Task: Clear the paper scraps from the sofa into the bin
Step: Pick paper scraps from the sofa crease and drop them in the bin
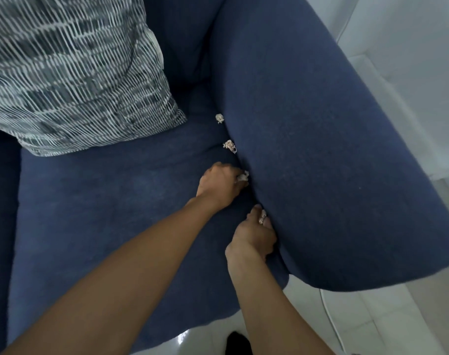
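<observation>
A dark blue sofa (95,201) fills the view, its thick armrest (320,139) on the right. Crumpled white paper scraps lie along the seam between seat and armrest. My left hand (219,185) is closed on one scrap (243,177) at the seam. Nearer to me, my right hand (254,234) pinches another scrap (262,216) against the armrest. Two loose scraps lie farther back, one (229,145) just beyond my left hand and one (219,118) near the cushion's corner. No bin is in view.
A grey-and-white patterned cushion (72,73) leans at the back left of the seat. White tiled floor (387,316) shows at the right and bottom, with a thin white cable (332,319) on it. A dark foot (237,344) is at the bottom edge.
</observation>
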